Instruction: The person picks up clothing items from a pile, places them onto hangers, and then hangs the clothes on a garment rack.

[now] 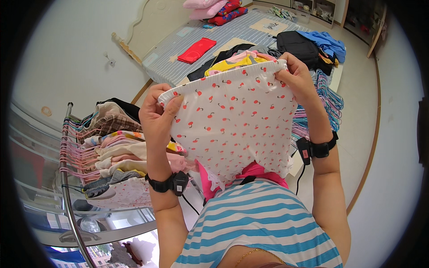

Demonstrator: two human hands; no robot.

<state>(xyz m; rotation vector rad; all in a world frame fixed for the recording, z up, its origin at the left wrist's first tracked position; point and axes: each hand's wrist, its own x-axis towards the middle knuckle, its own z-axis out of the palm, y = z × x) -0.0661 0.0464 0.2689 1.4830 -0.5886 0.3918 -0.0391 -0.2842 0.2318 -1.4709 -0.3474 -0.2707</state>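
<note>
White shorts with a red cherry print (228,117) hang spread out in front of my body, held up by their gathered elastic waistband. My left hand (159,107) pinches the waistband's left end between thumb and fingers. At the right end, my right hand (296,77) grips the waistband in the same way. The scalloped leg hems hang down near my striped shirt. Bright pink fabric (208,177) shows below and behind the shorts. Both of my forearms wear black strapped devices.
Clothes on pink hangers (117,154) fill a metal rack (64,160) at left. Ahead, the bed (171,67) holds a folded red garment (196,50), piled clothes (231,63), a black bag (296,47) and pillows (207,8). Many loose hangers (326,100) lie at right, behind my right forearm.
</note>
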